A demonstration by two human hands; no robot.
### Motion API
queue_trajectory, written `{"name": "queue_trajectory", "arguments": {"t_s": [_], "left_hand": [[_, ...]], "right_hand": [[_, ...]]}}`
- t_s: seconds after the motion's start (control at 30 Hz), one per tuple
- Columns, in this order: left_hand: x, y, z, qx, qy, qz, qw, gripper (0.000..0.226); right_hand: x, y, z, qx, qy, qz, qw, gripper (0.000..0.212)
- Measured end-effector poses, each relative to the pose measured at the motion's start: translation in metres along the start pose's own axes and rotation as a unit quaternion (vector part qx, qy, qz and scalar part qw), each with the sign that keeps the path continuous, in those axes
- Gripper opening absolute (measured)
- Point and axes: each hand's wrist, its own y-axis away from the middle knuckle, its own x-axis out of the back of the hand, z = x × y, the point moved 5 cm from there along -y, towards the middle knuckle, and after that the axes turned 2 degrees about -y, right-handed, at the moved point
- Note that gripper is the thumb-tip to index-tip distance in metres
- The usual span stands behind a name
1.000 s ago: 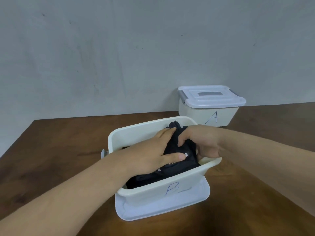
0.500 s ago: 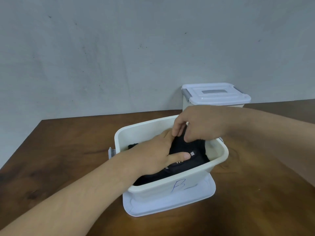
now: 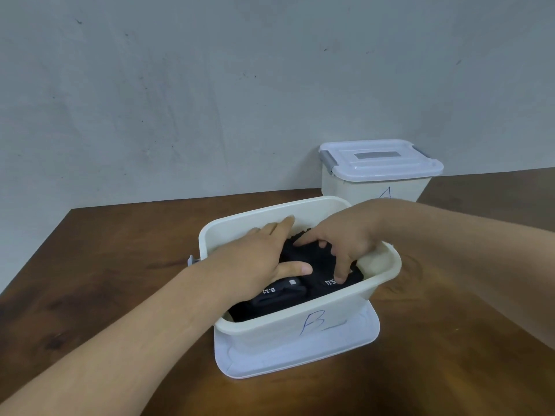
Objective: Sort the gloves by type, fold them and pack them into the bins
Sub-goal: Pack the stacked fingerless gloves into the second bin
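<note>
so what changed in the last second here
The right hand rose from inside the white plastic bin marked B to above its rim, then came back down; its spread fingers now press the folded black fabric gloves. The left hand stayed flat on the gloves, the bin on its white lid.

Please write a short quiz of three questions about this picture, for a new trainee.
1. True or false: the white plastic bin marked A has its pale lid on.
2. Where do the black fabric gloves lie? a) in a cardboard box; b) in the open white plastic bin marked B; c) on top of bin A.
3. Which hands touch the gloves?
Key: 1 true; 2 b; 3 both, the left hand and the right hand.
</note>
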Motion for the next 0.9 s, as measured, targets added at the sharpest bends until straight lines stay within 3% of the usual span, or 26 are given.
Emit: {"name": "queue_trajectory", "arguments": {"t_s": [0.17,0.33,0.53,0.6,0.7,0.8,0.9], "left_hand": [[0.002,0.000,0.000,-0.024,-0.028,0.001,0.999,0.092],[0.014,-0.006,-0.013,-0.065,-0.003,0.014,0.998,0.082],[0.038,0.007,-0.015,-0.095,0.049,0.161,0.981,0.056],[0.045,0.017,-0.024,-0.080,0.069,0.202,0.974,0.051],[0.047,0.037,-0.046,-0.033,0.118,0.257,0.959,0.047],[0.038,0.059,-0.070,0.049,0.228,0.305,0.923,0.037],[0.018,0.073,-0.080,0.106,0.343,0.310,0.880,0.028]], "right_hand": [[-0.014,-0.017,0.001,0.005,-0.005,-0.015,1.000,0.111],[-0.016,-0.011,-0.003,0.025,-0.048,0.008,0.998,0.094],[0.003,0.040,-0.004,0.051,-0.041,0.129,0.989,0.069],[0.012,0.058,0.006,0.070,-0.117,0.222,0.965,0.061],[0.012,0.073,0.025,0.081,-0.224,0.366,0.899,0.048],[-0.012,0.070,0.033,0.060,-0.303,0.410,0.858,0.043],[-0.042,0.055,0.044,0.030,-0.448,0.428,0.785,0.044]]}}
